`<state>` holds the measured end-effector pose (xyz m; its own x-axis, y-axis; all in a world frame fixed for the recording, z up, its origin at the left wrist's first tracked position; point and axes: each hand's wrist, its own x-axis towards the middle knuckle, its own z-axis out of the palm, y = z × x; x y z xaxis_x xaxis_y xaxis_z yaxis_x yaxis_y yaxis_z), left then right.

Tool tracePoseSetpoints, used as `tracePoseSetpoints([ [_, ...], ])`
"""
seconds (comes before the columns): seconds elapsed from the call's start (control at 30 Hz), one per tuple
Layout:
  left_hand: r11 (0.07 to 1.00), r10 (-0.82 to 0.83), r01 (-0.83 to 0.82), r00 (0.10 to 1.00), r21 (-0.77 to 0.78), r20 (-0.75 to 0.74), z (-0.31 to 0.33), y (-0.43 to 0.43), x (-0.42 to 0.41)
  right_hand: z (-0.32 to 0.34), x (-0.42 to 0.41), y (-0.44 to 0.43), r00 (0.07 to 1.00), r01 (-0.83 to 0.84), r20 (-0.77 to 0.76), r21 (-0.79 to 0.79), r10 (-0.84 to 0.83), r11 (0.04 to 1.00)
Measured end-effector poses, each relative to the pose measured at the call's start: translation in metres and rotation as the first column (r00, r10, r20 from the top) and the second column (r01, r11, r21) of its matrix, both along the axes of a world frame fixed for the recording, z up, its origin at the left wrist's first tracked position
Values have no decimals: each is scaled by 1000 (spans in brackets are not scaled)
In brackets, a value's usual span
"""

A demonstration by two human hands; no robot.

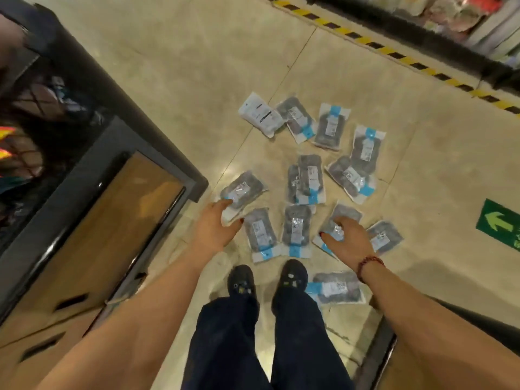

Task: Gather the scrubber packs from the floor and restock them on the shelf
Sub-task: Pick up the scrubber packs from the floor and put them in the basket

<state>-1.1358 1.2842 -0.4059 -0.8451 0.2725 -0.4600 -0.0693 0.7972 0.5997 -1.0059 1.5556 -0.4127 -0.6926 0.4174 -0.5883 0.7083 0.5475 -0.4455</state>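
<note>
Nearest are dark shoes (242,280) under navy trousers (225,347), and a clear plastic scrubber pack with a blue band (337,288) lies behind the right wrist, partly hidden by the right shoe. The left hand (213,229) reaches down with fingers straight and thumb spread, its fingertips at the edge of a tilted grey pack (244,188). The right hand (347,239), with a red bead bracelet (368,264) at the wrist, lies spread over another pack (346,213); motion blur hides whether it has hold. Between the hands lie two upright packs (260,232), and one more pack (385,237) shows just outside the right hand. Beyond the fingertips the scattered packs (308,178) overlap on the beige tiled floor (183,80), farthest a white-backed pack (260,114). Outside the left arm stands a dark-framed shelf unit (92,153), its contents blurred. Far past the grip run yellow-black tape (394,53) and an unreadable goods shelf (464,18); a green arrow sign (499,223) is cut off.
</note>
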Motion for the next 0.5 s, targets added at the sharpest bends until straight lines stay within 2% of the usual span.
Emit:
tracePoseSetpoints([
  [0.1, 983, 184, -184, 980, -3, 76, -60, 8, -7, -56, -22, 15, 997, 47, 68, -61, -43, 997],
  [0.23, 914, 402, -403, 894, -41, 199, -160, 15, -6, -157, -41, 31, 987, 121, 127, -144, -103, 982],
  [0.4, 856, 502, -513, 796, -64, 337, -295, 24, 5, -292, -52, 34, 979, 148, 166, -187, -118, 971],
  [0.5, 825, 541, -559, 741, -82, 397, -374, 25, 13, -369, -50, 32, 965, 227, 178, -196, -193, 954],
])
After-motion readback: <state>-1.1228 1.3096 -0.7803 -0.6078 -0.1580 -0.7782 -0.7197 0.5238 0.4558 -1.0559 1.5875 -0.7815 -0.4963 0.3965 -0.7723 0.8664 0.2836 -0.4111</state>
